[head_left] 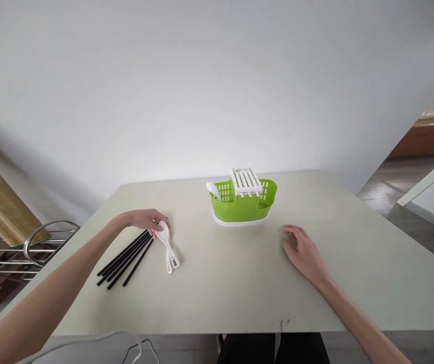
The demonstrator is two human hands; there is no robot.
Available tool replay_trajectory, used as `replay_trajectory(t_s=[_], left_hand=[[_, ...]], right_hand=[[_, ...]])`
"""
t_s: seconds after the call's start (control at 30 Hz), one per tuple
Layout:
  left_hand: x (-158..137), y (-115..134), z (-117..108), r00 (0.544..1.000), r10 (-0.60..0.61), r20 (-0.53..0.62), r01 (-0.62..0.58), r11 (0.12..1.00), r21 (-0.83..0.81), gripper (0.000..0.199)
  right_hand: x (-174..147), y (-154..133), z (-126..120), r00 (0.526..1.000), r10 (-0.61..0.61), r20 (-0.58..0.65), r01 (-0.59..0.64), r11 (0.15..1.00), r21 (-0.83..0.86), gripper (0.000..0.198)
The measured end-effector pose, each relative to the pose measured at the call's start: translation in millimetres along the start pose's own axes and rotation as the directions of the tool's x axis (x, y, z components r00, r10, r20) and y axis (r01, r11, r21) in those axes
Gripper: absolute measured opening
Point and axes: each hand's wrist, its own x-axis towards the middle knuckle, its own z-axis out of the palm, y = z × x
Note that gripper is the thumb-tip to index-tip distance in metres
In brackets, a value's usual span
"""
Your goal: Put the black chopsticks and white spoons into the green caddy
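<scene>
At the left of the table, my left hand (149, 221) pinches the bowl end of a couple of white spoons (168, 247). Their bowls overlap and their handles point toward the front edge, slightly crossed. Partly under that hand lie several black chopsticks (128, 259), fanned out, with their far ends hidden by my fingers. A green cutlery basket (239, 210) with a white base and a white slatted bridge (247, 182) stands near the wall. Another white spoon (213, 190) leans in its left compartment, bowl up. My right hand (303, 251) rests on the table, fingers loosely apart and holding nothing.
The pale table (217, 298) meets a white wall (217, 91) at its back. To the left stand a metal rack (31, 253) and a rolled bamboo mat (4, 202). A white cable (99, 337) hangs by the front edge.
</scene>
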Motion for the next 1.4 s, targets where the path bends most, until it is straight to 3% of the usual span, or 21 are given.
replay_trajectory(t_s=[0.23,0.43,0.73,1.13,1.4], left_hand=[[19,15,4,0.994,-0.074,-0.077,0.087,0.982,0.17,0.048],[19,16,7,0.986,-0.06,-0.157,0.087,0.981,0.172,0.054],[-2,14,1,0.985,-0.11,-0.132,0.133,0.975,0.18,0.066],[-33,19,-13,0.973,-0.213,-0.091,0.224,0.963,0.148,0.045],[3,3,-4,0.96,-0.269,-0.08,0.28,0.941,0.19,0.046]], right_hand=[[0,0,-1,1.0,0.012,0.0,-0.012,1.0,-0.023,0.031],[-1,-2,-1,1.0,0.002,0.001,-0.002,1.0,-0.019,0.031],[-1,0,-1,1.0,0.012,0.001,-0.012,1.0,-0.01,0.031],[-2,3,-1,1.0,0.002,0.002,-0.002,1.0,-0.004,0.03],[-2,2,1,1.0,0.01,0.024,-0.009,1.0,-0.023,0.03]])
